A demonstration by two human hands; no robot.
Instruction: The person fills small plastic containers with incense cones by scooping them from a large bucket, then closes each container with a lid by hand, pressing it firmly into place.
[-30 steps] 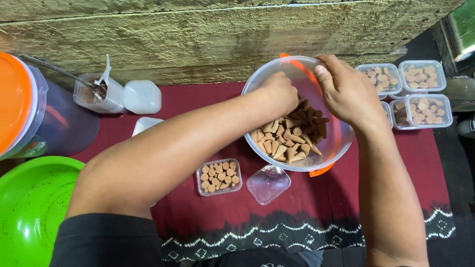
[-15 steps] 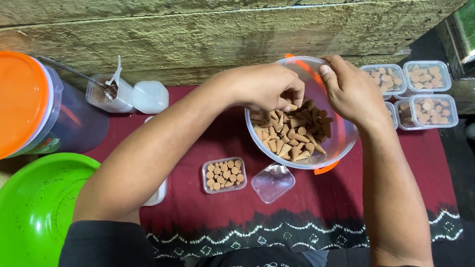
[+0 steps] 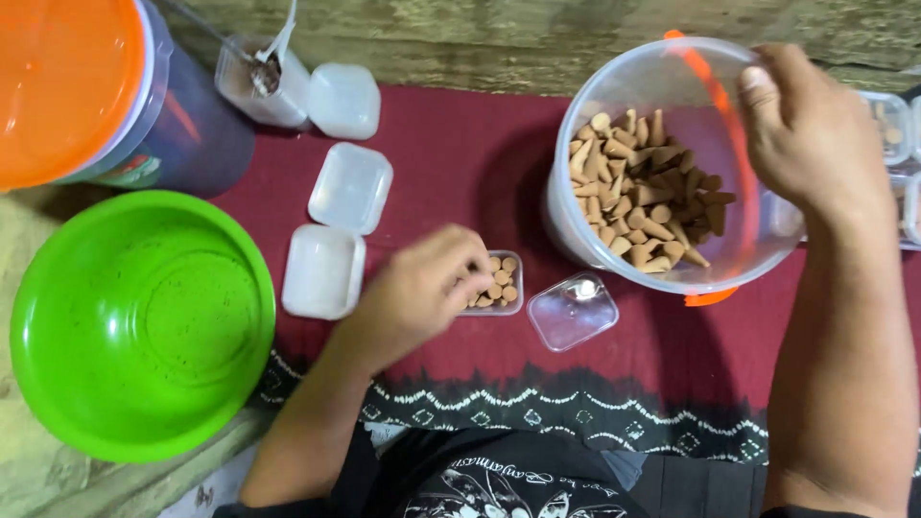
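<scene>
Fingers (image 3: 472, 278) of the left hand (image 3: 422, 293) are bunched together over the small clear box (image 3: 499, 285), tips down among the tan cones inside it; motion blur smears them, so we cannot tell whether a cone is pinched between them. The hand covers the box's left part, and only the right half of its filling shows.

The right hand (image 3: 811, 134) rests on the far-right rim of the large clear tub (image 3: 662, 163), fingers curled over the edge and closed on it, wrist running down toward us. Beyond it, more small boxes (image 3: 892, 125) are cut off by the frame edge (probably filled, though little of them shows).

The tub seems tipped toward the camera, holding a loose heap of tan cones (image 3: 643, 206), an orange handle (image 3: 729, 115) arching across it. Just right of the small box lies 1 clear lid (image 3: 573, 310), flat on the dark red cloth (image 3: 460, 153). To the left sit 3 closed whitish boxes (image 3: 350, 187), and behind them an open one with a white spoon (image 3: 278, 43). A green bowl (image 3: 139, 321) sits at lower left, and an orange-lidded bucket (image 3: 67, 82) is cropped at upper left.
</scene>
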